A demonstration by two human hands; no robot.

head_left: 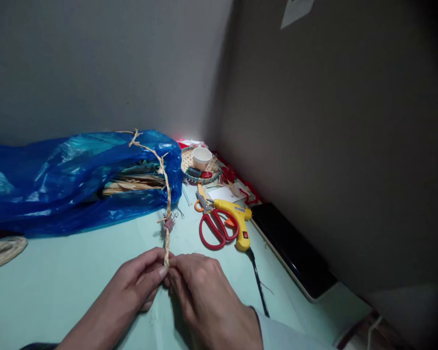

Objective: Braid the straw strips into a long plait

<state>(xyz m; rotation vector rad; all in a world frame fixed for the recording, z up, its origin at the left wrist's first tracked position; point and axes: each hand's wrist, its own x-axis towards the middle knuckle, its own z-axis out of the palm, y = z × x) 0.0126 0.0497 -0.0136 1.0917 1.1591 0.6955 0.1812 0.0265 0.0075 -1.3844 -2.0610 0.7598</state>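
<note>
A pale braided straw cord [168, 194] runs from the top of a blue plastic bag [69, 184] down toward me. A small pinkish binder clip [169, 222] grips it partway along. My left hand [142, 277] pinches the cord's near end between thumb and fingers. Right beside it, my right hand [200, 282] is closed on the same end, its fingertips partly hidden behind the knuckles. Dry straw-like strips [135, 183] show in the bag's opening.
To the right lie red-handled scissors [219, 228], a yellow glue gun [241, 223] with a black cable [257, 277], and a dark phone-like slab [292, 248]. Behind them a woven tray [188, 158] holds a white cup [202, 156]. A fibre bundle [3, 252] lies at left. Walls enclose the table's back and right.
</note>
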